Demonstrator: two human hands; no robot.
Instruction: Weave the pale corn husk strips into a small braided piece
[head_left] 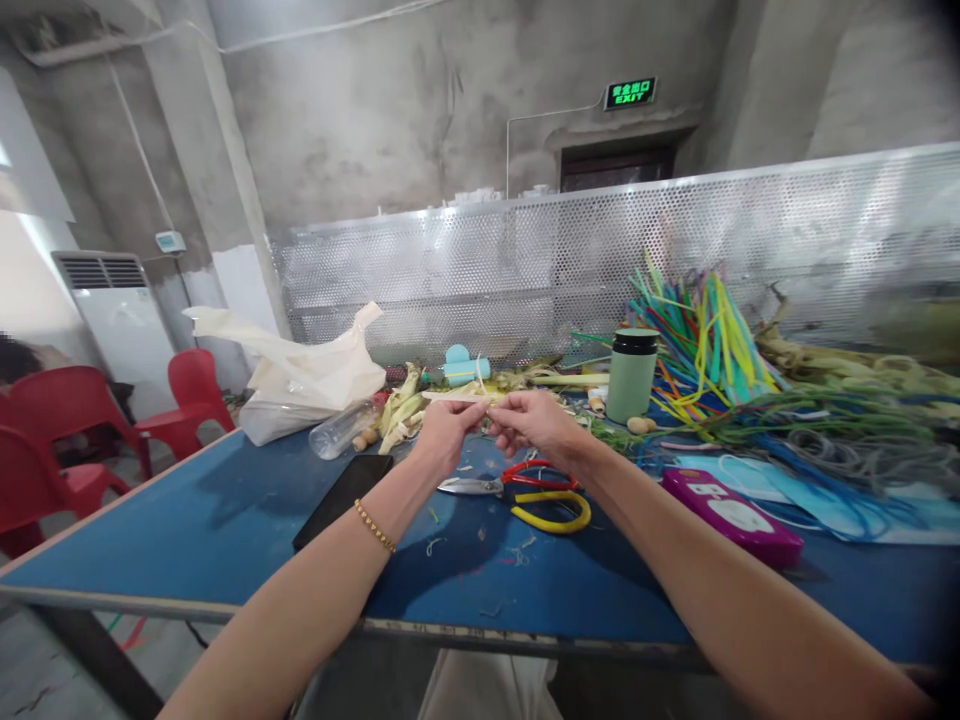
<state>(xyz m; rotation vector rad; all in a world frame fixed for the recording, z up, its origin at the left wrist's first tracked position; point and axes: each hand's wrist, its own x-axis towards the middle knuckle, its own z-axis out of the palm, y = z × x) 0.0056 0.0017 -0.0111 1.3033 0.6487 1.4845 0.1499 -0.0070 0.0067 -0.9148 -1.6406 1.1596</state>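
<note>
My left hand (444,436) and my right hand (538,424) meet above the middle of the blue table, fingertips nearly touching. Both are closed in a pinch on a thin pale strip (450,397), which looks like corn husk; its left end sticks out past my left fingers, and the rest is partly covered by them. Just below my hands lie scissors (536,492) with one red and one yellow handle loop, blades towards the left. A black phone (343,500) lies flat beside my left forearm.
Behind my hands are husks (401,410), a clear bottle (341,432) and a white plastic bag (315,370). To the right stand a green flask (632,378) and bright strips (712,340), with tangled cords (817,430) and a purple box (731,517). A perforated metal screen (465,270) backs the table.
</note>
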